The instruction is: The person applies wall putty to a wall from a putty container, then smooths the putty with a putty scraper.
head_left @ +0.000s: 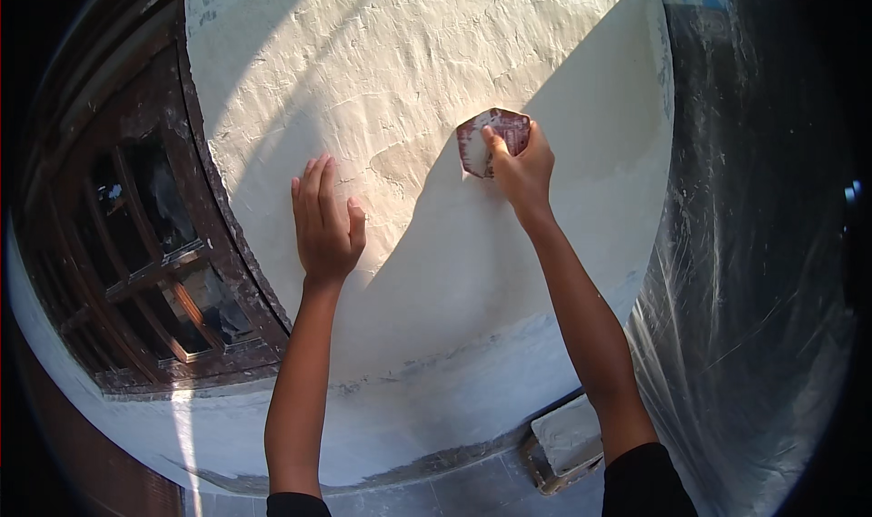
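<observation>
My right hand (525, 174) grips a flat, angular reddish-brown plate (474, 145) smeared with white. The thumb lies across its face, and the other fingers are mostly hidden at its right edge and behind it. The plate is up against the off-white plastered wall (563, 236), where sunlight meets shadow. To the left, my left hand (325, 222) is open, its palm side toward the wall and its fingers pointing up. It seems to rest on the plaster and holds nothing. Around the left hand and above it, the sunlit coating is rough and ridged; the shaded part at lower right looks smoother.
A dark brown wooden window frame (173, 272) with panes stands at left. Clear plastic sheeting (727, 335) hangs at right over something dark. Near my right elbow, a white-topped, box-like object (568, 435) sits low on the grey tiled floor (463, 490).
</observation>
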Motion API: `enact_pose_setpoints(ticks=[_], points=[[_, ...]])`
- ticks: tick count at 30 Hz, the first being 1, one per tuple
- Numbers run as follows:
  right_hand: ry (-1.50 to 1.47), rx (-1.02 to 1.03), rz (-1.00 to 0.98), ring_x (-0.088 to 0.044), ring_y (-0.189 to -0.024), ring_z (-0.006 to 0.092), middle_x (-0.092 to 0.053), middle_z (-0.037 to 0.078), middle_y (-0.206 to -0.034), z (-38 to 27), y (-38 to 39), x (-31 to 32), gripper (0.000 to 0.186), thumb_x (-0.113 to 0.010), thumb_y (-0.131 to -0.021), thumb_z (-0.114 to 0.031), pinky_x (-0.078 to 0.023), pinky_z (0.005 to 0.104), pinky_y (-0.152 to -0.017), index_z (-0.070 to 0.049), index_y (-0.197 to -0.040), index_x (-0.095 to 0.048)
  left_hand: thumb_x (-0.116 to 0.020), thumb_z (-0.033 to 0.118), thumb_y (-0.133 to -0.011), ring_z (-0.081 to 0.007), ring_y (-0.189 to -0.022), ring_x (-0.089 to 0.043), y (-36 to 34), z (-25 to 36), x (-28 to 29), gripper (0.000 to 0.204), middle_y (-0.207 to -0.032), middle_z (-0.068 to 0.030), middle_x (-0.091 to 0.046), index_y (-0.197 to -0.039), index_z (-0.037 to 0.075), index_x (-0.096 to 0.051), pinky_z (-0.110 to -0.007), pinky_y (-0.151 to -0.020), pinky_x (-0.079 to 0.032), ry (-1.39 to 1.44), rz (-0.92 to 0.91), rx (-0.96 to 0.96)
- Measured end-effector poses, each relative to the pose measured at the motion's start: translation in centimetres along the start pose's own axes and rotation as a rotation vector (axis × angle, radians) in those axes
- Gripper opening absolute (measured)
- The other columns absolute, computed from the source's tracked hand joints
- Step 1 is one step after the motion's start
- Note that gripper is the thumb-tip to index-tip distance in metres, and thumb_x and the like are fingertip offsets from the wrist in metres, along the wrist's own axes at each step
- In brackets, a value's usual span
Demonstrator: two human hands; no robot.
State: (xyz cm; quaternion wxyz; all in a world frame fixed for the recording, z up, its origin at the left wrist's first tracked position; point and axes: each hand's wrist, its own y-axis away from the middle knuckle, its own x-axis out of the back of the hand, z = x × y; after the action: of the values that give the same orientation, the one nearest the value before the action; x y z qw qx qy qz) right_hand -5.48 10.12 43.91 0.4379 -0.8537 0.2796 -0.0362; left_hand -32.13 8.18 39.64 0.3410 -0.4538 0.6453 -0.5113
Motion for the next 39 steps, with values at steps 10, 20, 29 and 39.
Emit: enact_pose_setpoints(ticks=[10,20,29,39], points=[[-0.176,-0.083,0.058,-0.061,-0.079,0.0322,-0.060,0.016,-0.078,-2.2,-0.8,-1.2,0.034,-0.082,-0.080,-0.023,-0.047,0.0433,-0.073,0.000,-0.090,-0.059,-0.048,0.018,-0.094,-0.0371,-0.139,-0.041,-0.3,0.4,-0.1,0.055,-0.146,-0.0188,-0.045,-0.145,-0.001,-0.038,-0.057,-0.118,-0.025,0.006,-0.010,-0.002],[-0.182,-0.039,0.154,-0.066,-0.076,0.0319,-0.061,0.017,-0.077,-2.2,-0.3,-2.4,0.035,-0.081,-0.080,-0.022,-0.050,0.0429,-0.070,0.002,-0.091,-0.058,-0.048,0.017,-0.094,-0.0368,-0.139,-0.041,-0.2,0.3,-0.1,0.054,-0.146,-0.0184,-0.045,-0.144,0.000,-0.039,-0.057,-0.118,-0.025,0.002,-0.007,0.003],[-0.129,0.037,0.031,-0.063,-0.078,0.0273,-0.063,0.013,-0.078,0.5,2.0,-0.3,0.030,-0.077,-0.084,-0.019,-0.049,0.0415,-0.072,0.001,-0.094,-0.058,-0.048,0.018,-0.094,-0.0365,-0.138,-0.042,0.0,0.4,-0.3,0.054,-0.144,-0.0183,-0.047,-0.145,0.000,-0.039,-0.057,-0.118,-0.026,-0.007,-0.001,-0.018],[-0.024,0.207,-0.096,-0.063,-0.074,0.0263,-0.063,0.016,-0.083,0.7,3.4,0.3,0.032,-0.078,-0.085,-0.022,-0.049,0.0416,-0.070,0.001,-0.098,-0.060,-0.049,0.018,-0.093,-0.0350,-0.137,-0.044,0.1,0.2,0.0,0.054,-0.144,-0.0173,-0.047,-0.143,0.000,-0.042,-0.056,-0.117,-0.028,-0.039,0.004,-0.016]])
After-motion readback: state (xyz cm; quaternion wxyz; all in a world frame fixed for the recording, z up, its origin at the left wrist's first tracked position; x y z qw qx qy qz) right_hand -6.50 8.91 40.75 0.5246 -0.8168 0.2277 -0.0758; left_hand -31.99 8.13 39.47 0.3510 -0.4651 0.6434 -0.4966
